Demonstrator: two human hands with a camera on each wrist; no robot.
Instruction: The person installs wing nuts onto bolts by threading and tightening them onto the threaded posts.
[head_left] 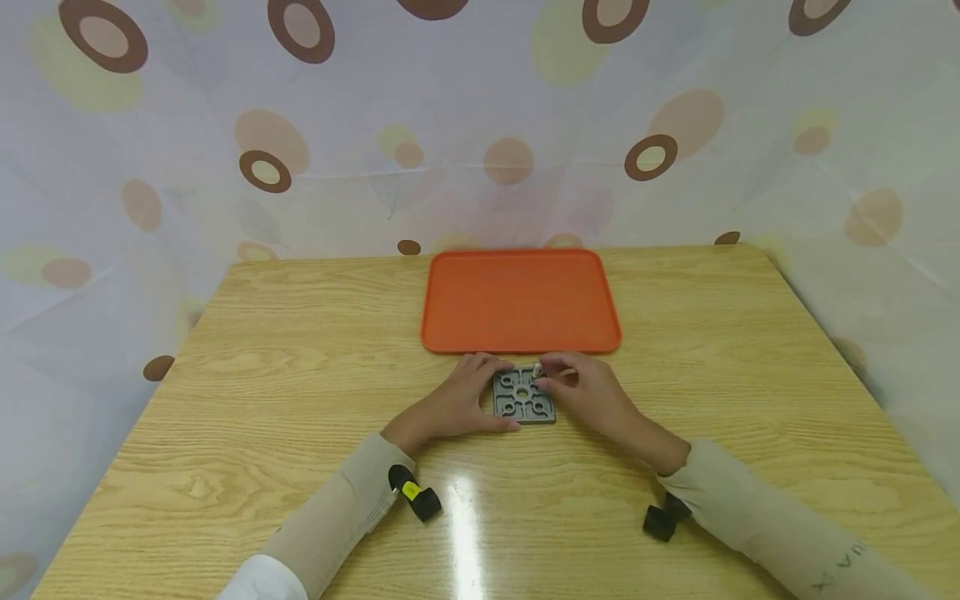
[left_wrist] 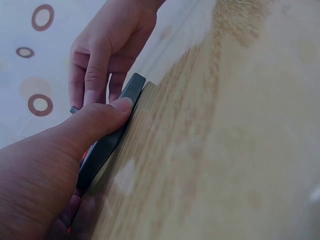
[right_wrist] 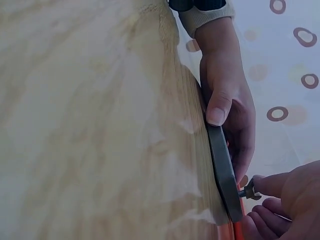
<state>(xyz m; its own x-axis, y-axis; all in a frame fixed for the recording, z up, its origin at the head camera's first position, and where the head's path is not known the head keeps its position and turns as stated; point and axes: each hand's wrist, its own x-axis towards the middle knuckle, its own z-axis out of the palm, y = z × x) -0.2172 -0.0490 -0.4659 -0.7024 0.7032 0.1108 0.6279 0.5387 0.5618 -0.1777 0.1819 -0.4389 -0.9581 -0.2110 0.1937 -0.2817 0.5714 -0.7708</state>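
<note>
A square grey metal plate (head_left: 522, 395) with round recesses and a centre hole lies on the wooden table. My left hand (head_left: 459, 398) grips it from the left, thumb at the near edge and fingers at the far edge. In the left wrist view the left thumb (left_wrist: 107, 117) presses the plate's dark side edge (left_wrist: 102, 152). My right hand (head_left: 588, 392) pinches a small silvery wing screw (right_wrist: 249, 191) at the plate's far right corner. The screw's shank meets the plate face in the right wrist view.
An orange tray (head_left: 521, 346) lies just beyond the plate, close behind both hands. The wooden table (head_left: 315, 333) spreads out on both sides. A patterned curtain (head_left: 450, 200) hangs along the table's back edge and sides.
</note>
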